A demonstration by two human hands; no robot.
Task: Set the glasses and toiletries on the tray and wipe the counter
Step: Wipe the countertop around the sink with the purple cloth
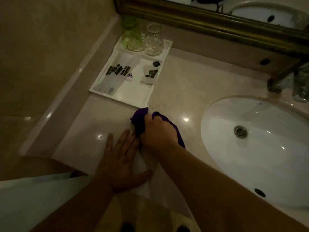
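Obs. 1, hands. Your right hand [157, 129] sits just below frame centre, fingers curled tight round a bunched purple cloth [139, 121]. The cloth is pressed to the counter [180, 87]. Your left hand [120, 163] lies at 7 o'clock from the right one, palm down and fingers straight and spread. It holds nothing, and its fingertips are just beside the cloth.

Obs. 2, tray. The white tray [133, 96] stands at 11 o'clock from the cloth, against the side wall. The cloth's far edge reaches the tray's near right corner; you cannot tell whether they touch.

Obs. 3, tray contents.
- The green glass [132, 37] and the clear glass [153, 41] are both upside down, side by side in the far compartment. The green one is at 9 o'clock of the clear one.
- Long toiletry sachets [117, 71] with dark labels lie in the left compartment.
- A small packet [150, 74] lies in the right compartment, with a round dark cap [156, 63] at its 12 o'clock.

Obs. 4, surroundings. The white sink basin [259, 156] lies at 3 o'clock from your right hand, well apart from the tray, its drain [240, 131] uncovered. A brass mirror frame [200, 19] runs along the wall at 12 o'clock. Lighting is dim and the label print is unreadable.
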